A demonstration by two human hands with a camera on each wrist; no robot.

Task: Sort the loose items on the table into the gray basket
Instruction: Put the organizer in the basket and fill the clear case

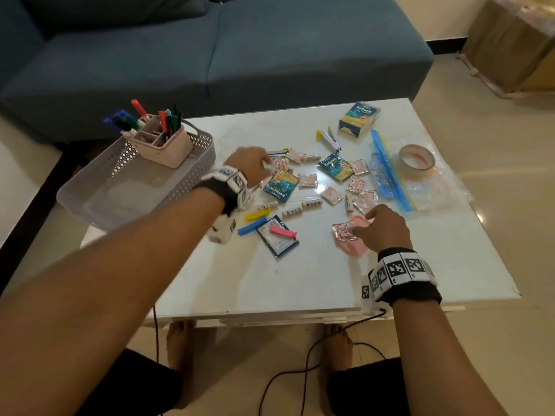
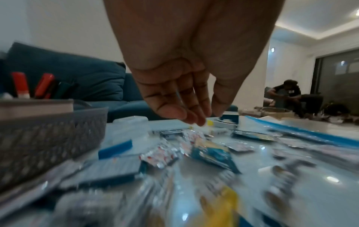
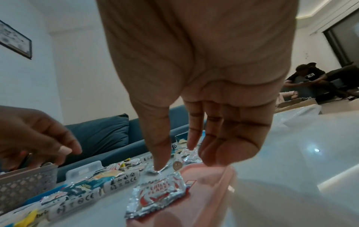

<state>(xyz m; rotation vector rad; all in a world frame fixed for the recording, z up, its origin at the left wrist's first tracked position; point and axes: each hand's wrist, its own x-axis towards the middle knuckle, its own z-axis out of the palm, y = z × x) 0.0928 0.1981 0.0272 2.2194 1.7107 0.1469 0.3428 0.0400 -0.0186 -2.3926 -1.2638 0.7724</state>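
Here, head view: my left hand [image 1: 247, 163] hovers over loose sachets [image 1: 307, 180], near the gray basket [image 1: 201, 151] on the bench's [image 1: 300, 280] left corner.
Left wrist view: fingers [image 2: 174, 110] straight, pointing down.
Right wrist view: my right hand [image 3: 213, 76] is slack, its thumb touching a chilli sachet [image 3: 161, 192] on a pink lid [image 3: 213, 184].

blue sofa [image 1: 240, 49] behind white table [image 1: 270, 280], glossy beige floor [image 1: 495, 163], white walls [image 2: 68, 30].
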